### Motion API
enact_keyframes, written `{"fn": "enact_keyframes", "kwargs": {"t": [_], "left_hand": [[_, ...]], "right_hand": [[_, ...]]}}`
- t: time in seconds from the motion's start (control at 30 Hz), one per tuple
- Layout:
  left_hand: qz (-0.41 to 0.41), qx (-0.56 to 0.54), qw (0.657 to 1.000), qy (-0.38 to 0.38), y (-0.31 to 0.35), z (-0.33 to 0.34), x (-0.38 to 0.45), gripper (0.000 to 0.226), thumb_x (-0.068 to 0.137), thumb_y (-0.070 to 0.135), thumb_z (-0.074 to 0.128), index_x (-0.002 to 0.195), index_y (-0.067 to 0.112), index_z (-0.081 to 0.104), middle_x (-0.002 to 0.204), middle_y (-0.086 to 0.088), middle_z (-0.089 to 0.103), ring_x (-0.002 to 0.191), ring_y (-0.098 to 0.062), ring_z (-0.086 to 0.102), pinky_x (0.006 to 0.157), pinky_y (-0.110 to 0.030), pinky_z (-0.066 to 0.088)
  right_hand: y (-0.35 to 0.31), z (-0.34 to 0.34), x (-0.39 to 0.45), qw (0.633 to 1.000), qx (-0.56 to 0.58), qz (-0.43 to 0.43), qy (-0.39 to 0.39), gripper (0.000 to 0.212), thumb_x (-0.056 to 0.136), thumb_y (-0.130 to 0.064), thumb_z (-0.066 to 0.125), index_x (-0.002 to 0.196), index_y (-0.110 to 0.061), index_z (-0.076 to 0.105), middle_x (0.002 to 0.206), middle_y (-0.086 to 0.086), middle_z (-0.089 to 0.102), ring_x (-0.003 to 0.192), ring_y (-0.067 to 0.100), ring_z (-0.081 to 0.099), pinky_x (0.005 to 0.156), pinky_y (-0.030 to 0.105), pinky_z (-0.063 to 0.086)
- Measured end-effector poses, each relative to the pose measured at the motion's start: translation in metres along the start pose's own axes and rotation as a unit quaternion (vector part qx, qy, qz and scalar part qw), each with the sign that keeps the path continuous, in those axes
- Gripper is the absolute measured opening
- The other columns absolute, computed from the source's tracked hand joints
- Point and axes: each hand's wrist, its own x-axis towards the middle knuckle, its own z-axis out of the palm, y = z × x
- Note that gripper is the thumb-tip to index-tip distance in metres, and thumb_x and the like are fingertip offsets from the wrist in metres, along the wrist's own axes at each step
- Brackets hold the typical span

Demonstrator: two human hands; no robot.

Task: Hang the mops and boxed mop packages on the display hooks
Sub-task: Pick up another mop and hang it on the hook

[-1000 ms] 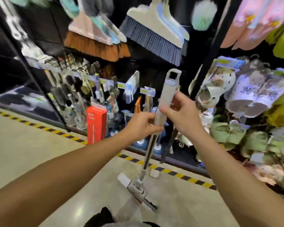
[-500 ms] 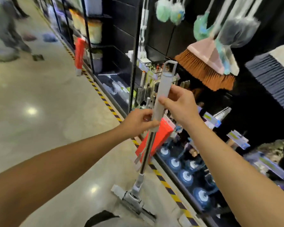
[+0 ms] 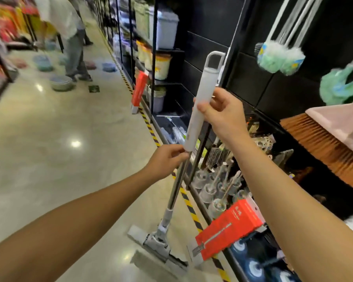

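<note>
I hold a grey flat mop upright in front of the black display rack. My right hand grips its pale handle sleeve below the hanging loop. Just under the sleeve, my left hand pinches the metal pole. The mop head hangs just above the floor. A red boxed mop package leans against the shelf at the lower right. A second red boxed package stands against the rack farther down the aisle.
Brooms and fluffy green dusters hang on the rack to the right. Toilet brushes fill the low shelf. Yellow-black floor tape runs along the rack. A person stands among basins down the aisle.
The view has swung left along the aisle. The mop's handle has risen toward the rack, and my hands now sit farther apart on it, the left lower.
</note>
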Motion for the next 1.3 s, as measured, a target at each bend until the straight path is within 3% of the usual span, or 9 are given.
{"fn": "enact_keyframes", "kwargs": {"t": [0.07, 0.23, 0.43, 0.5, 0.63, 0.73, 0.87, 1.0, 1.3], "left_hand": [[-0.010, 0.007, 1.000, 0.015, -0.010, -0.014, 0.028, 0.018, 0.092, 0.023, 0.061, 0.104, 0.019, 0.075, 0.090, -0.005, 0.073, 0.088, -0.023, 0.070, 0.080, -0.050, 0.059], [-0.020, 0.015, 0.998, 0.054, -0.041, -0.053, 0.117, 0.016, 0.085, 0.033, 0.059, 0.082, 0.042, 0.071, 0.082, 0.001, 0.072, 0.086, -0.026, 0.069, 0.082, -0.053, 0.058], [-0.029, 0.021, 0.995, 0.091, -0.068, -0.103, 0.239, 0.015, 0.095, 0.013, 0.062, 0.097, 0.023, 0.073, 0.089, -0.010, 0.073, 0.086, -0.023, 0.069, 0.084, -0.055, 0.057], [-0.037, 0.023, 0.994, 0.099, -0.079, -0.120, 0.278, 0.012, 0.095, 0.015, 0.062, 0.099, 0.017, 0.074, 0.092, -0.018, 0.072, 0.083, -0.027, 0.068, 0.082, -0.056, 0.056], [-0.026, 0.022, 0.994, 0.103, -0.091, -0.153, 0.350, 0.021, 0.090, 0.030, 0.062, 0.101, 0.017, 0.074, 0.093, -0.010, 0.075, 0.090, -0.030, 0.071, 0.080, -0.052, 0.058], [-0.021, 0.030, 0.995, 0.095, -0.102, -0.177, 0.407, 0.020, 0.095, 0.022, 0.060, 0.105, 0.010, 0.073, 0.094, -0.016, 0.073, 0.089, -0.031, 0.071, 0.078, -0.052, 0.059], [0.010, 0.033, 0.996, 0.078, -0.125, -0.210, 0.485, 0.026, 0.090, 0.037, 0.060, 0.096, 0.015, 0.073, 0.085, -0.015, 0.072, 0.082, -0.031, 0.070, 0.073, -0.052, 0.059], [0.040, 0.017, 0.998, 0.042, -0.138, -0.240, 0.563, 0.018, 0.096, 0.021, 0.060, 0.101, 0.010, 0.073, 0.087, -0.014, 0.073, 0.081, -0.025, 0.071, 0.073, -0.051, 0.059], [0.107, -0.016, 0.992, -0.059, -0.141, -0.276, 0.717, 0.016, 0.092, 0.029, 0.062, 0.095, 0.020, 0.075, 0.081, -0.015, 0.072, 0.078, -0.036, 0.070, 0.066, -0.051, 0.060]], "right_hand": [[0.020, 0.015, 0.027, 1.000, -0.021, 0.006, 0.003, 0.013, 0.093, -0.012, 0.068, 0.104, -0.019, 0.067, 0.093, -0.010, 0.071, 0.086, -0.001, 0.067, 0.077, 0.023, 0.057], [0.090, 0.056, 0.108, 0.999, -0.011, 0.038, -0.029, 0.014, 0.091, -0.017, 0.071, 0.101, -0.026, 0.066, 0.092, -0.008, 0.071, 0.089, 0.011, 0.069, 0.076, 0.025, 0.057], [0.152, 0.094, 0.235, 0.997, 0.002, 0.045, -0.061, 0.013, 0.093, -0.024, 0.069, 0.100, -0.033, 0.064, 0.098, -0.005, 0.072, 0.096, 0.013, 0.069, 0.087, 0.041, 0.059], [0.167, 0.105, 0.277, 0.997, -0.002, 0.033, -0.067, 0.014, 0.093, -0.027, 0.068, 0.098, -0.039, 0.062, 0.098, -0.010, 0.072, 0.097, 0.011, 0.069, 0.088, 0.046, 0.059], [0.189, 0.128, 0.354, 0.998, 0.002, 0.015, -0.056, 0.017, 0.094, -0.026, 0.066, 0.096, -0.041, 0.060, 0.092, -0.019, 0.069, 0.089, -0.003, 0.068, 0.087, 0.039, 0.060], [0.204, 0.144, 0.410, 0.999, -0.010, 0.005, -0.039, 0.016, 0.094, -0.023, 0.066, 0.092, -0.039, 0.060, 0.088, -0.020, 0.067, 0.082, -0.011, 0.066, 0.084, 0.033, 0.061], [0.230, 0.164, 0.482, 1.000, -0.027, 0.002, -0.012, 0.009, 0.096, -0.021, 0.065, 0.098, -0.030, 0.063, 0.090, -0.017, 0.069, 0.085, -0.003, 0.068, 0.079, 0.026, 0.059], [0.249, 0.182, 0.548, 0.997, -0.062, -0.001, 0.052, 0.009, 0.097, -0.021, 0.064, 0.105, -0.024, 0.066, 0.094, -0.014, 0.070, 0.087, -0.004, 0.066, 0.073, 0.015, 0.053], [0.272, 0.180, 0.667, 0.973, -0.151, 0.028, 0.169, 0.007, 0.097, -0.027, 0.064, 0.093, -0.032, 0.063, 0.088, -0.020, 0.068, 0.086, 0.003, 0.068, 0.080, 0.036, 0.059]]}}
